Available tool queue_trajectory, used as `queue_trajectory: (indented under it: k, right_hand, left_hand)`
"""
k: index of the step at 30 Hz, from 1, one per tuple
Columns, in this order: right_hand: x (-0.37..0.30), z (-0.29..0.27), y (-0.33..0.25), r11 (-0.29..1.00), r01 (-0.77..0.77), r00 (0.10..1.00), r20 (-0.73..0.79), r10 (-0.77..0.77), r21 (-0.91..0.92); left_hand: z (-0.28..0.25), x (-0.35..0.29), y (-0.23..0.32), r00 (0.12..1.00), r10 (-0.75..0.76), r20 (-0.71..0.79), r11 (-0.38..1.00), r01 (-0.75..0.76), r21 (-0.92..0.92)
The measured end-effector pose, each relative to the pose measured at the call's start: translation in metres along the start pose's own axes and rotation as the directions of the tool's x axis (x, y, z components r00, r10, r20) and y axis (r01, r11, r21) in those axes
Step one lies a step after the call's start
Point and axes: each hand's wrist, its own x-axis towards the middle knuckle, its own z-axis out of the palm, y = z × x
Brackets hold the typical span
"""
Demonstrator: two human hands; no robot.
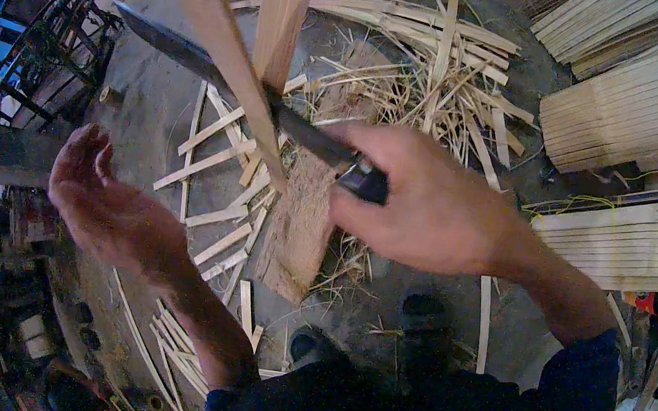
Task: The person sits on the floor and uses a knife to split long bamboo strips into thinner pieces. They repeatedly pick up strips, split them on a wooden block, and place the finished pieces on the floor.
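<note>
My right hand (424, 198) grips the dark handle of a long knife (198, 58), whose blade runs up to the left. The blade sits in a split piece of pale wood (276, 19); one half stands upright, the other (232, 55) leans down toward the lower right. My left hand (104, 202) hovers to the left with its fingers apart and holds nothing. Under the knife lies a worn wooden chopping block (300, 227) on the grey floor.
Short split slats (220, 164) and thin shavings (414, 91) are strewn over the floor around the block. Stacks of flat pale slats (640, 116) lie at the upper right and right. A dark metal frame (45, 53) stands at the left.
</note>
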Motion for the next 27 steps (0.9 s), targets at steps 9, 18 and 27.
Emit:
queue_trajectory:
  k: [9, 18, 27]
  right_hand:
    - [0.004, 0.066, 0.081, 0.992, -0.100, 0.994, -0.049, 0.096, -0.081]
    - [0.011, 0.051, 0.086, 0.992, -0.106, 0.987, -0.127, 0.098, -0.062]
    - [0.017, 0.042, 0.100, 0.972, -0.225, 0.972, -0.050, 0.229, 0.069]
  left_hand:
    - [0.051, -0.063, -0.001, 0.873, -0.151, 0.463, 0.942, 0.269, -0.200]
    - [0.104, -0.064, -0.012, 0.942, -0.083, 0.324, 0.990, 0.115, -0.083]
    - [0.134, -0.086, -0.036, 0.984, 0.132, 0.122, 0.984, -0.116, -0.136]
